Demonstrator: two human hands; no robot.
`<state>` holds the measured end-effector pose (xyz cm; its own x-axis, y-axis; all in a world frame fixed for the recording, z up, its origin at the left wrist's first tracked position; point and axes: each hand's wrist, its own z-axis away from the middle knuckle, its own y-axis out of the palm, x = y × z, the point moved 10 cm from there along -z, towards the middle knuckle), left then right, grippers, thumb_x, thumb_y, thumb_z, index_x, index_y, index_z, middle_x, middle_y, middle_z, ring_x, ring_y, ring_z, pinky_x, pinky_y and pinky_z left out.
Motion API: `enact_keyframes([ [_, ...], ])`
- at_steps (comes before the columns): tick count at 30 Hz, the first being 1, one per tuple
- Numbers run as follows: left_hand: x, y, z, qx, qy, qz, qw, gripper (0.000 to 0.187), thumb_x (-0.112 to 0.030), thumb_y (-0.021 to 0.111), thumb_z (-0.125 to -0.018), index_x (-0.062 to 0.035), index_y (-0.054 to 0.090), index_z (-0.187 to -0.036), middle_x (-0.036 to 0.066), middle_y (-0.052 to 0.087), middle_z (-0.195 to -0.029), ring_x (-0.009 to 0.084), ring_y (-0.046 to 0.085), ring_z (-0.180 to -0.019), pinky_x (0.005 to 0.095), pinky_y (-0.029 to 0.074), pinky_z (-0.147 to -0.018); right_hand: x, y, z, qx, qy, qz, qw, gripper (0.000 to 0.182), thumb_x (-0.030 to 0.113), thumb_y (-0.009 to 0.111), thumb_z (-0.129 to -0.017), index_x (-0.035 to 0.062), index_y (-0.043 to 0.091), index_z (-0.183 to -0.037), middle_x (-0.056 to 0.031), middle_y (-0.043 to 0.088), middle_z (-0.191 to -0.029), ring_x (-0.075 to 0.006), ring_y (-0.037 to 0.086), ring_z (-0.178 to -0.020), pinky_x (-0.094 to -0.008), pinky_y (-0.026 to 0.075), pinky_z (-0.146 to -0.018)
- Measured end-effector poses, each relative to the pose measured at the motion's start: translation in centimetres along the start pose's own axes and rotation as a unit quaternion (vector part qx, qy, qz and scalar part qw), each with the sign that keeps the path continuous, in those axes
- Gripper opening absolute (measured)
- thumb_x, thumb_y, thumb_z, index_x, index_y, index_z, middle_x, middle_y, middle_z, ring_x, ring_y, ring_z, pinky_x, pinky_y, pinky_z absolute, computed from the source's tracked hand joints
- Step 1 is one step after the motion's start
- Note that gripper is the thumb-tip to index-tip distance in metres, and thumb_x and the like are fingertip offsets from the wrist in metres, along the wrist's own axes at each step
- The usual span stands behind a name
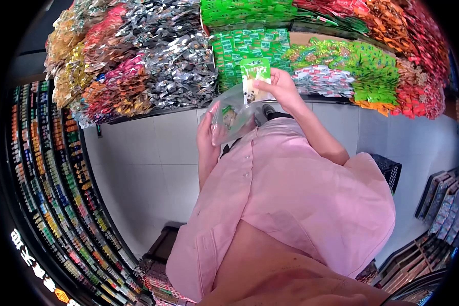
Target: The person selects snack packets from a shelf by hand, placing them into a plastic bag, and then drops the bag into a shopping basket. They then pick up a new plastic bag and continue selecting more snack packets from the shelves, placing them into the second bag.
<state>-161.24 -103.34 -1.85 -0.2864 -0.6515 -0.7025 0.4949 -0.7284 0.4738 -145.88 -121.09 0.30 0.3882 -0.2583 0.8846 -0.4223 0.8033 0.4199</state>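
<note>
My right hand (281,91) pinches a small green and white snack packet (255,76) with a panda picture, thumb across its front. The packet is upright, just over the mouth of a clear plastic bag (235,115). My left hand (207,133) is closed on the bag's left side, fingers partly behind the film. Inside the bag lies at least one small green packet (229,116). Right behind the held packet is a heap of green packets (232,51) in the display.
A wide display of heaped snack packets curves ahead, with silver packets (181,56) to the left and red ones (415,86) to the right. Tall stocked shelves (51,188) stand at left. A dark basket (387,171) is beside my right side, above the tiled floor (148,153).
</note>
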Motion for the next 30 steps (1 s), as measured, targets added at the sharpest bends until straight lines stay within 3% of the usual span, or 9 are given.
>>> enact_keyframes([
  [6, -0.3, 1.7, -0.8, 0.027, -0.008, -0.030, 0.999, 0.048, -0.035, 0.042, -0.110, -0.0013, 0.054, -0.142, -0.006, 0.047, -0.058, 0.0041, 0.035, -0.045, 0.0231, 0.026, -0.046, 1.1, -0.3, 1.4, -0.037, -0.052, -0.005, 0.998, 0.033, 0.005, 0.074, -0.091, -0.0007, 0.065, -0.121, -0.0072, 0.074, -0.111, -0.0100, 0.070, -0.094, -0.0266, 0.056, -0.085],
  [19, 0.4, 4.0, 0.3, 0.084, -0.045, -0.019, 0.995, 0.046, -0.031, 0.045, -0.109, -0.0007, 0.055, -0.142, -0.006, 0.050, -0.061, 0.0045, 0.038, -0.047, 0.0234, 0.028, -0.047, 0.9, 0.2, 2.7, -0.053, -0.059, -0.030, 0.996, 0.032, 0.004, 0.074, -0.091, -0.0006, 0.064, -0.120, -0.0083, 0.073, -0.110, -0.0103, 0.071, -0.092, -0.0263, 0.058, -0.081],
  [26, 0.3, 3.9, 0.3, 0.078, -0.038, -0.002, 0.996, 0.045, -0.031, 0.045, -0.109, -0.0009, 0.055, -0.141, -0.003, 0.056, -0.068, 0.0059, 0.044, -0.052, 0.0249, 0.032, -0.049, -0.4, 3.3, 2.9, 0.050, -0.027, 0.017, 0.998, 0.034, 0.008, 0.075, -0.092, 0.0002, 0.063, -0.123, -0.0071, 0.073, -0.114, -0.0109, 0.068, -0.100, -0.0300, 0.056, -0.088],
  [29, 1.7, 1.6, -1.3, 0.173, -0.049, 0.051, 0.982, 0.047, -0.032, 0.046, -0.108, -0.0007, 0.056, -0.142, 0.006, 0.065, -0.131, 0.0115, 0.062, -0.103, 0.0256, 0.048, -0.082, -2.7, 3.9, 2.5, 0.110, -0.012, 0.066, 0.992, 0.029, 0.007, 0.079, -0.088, 0.0038, 0.066, -0.113, -0.0021, 0.072, -0.110, -0.0083, 0.066, -0.097, -0.0271, 0.053, -0.087],
  [30, 1.1, 2.1, -1.1, 0.126, -0.035, 0.026, 0.991, 0.047, -0.033, 0.047, -0.108, -0.0014, 0.056, -0.141, 0.002, 0.060, -0.109, 0.0094, 0.055, -0.085, 0.0250, 0.042, -0.071, -3.3, 3.6, 2.2, 0.122, -0.012, 0.116, 0.986, 0.024, 0.005, 0.080, -0.086, 0.0050, 0.068, -0.106, -0.0005, 0.072, -0.108, -0.0075, 0.065, -0.099, -0.0253, 0.052, -0.088],
])
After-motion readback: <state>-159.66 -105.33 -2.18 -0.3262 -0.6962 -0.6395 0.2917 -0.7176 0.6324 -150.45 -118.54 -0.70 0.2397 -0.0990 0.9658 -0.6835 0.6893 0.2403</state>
